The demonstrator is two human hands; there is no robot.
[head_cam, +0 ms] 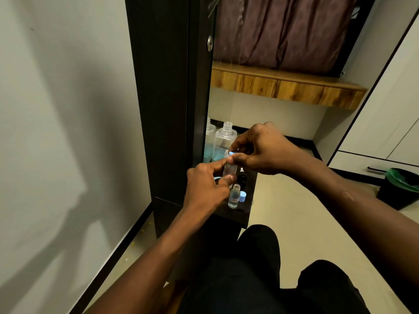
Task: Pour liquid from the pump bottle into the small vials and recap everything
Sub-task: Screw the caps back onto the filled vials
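Centre frame, just above the desk (246, 215), left hand (204, 189) pinches the vial (229, 169) by its body; right hand (260, 150) pinches the blue cap (231, 153) onto its neck. Looks light, slick and breakable: hold the sides, twist gently.

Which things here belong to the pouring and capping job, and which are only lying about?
For the job: left hand gripping a vial; right hand pinching its blue cap; second open vial; loose blue cap; uncapped big bottle.
Lying about: bin; curtain; wooden shelf.
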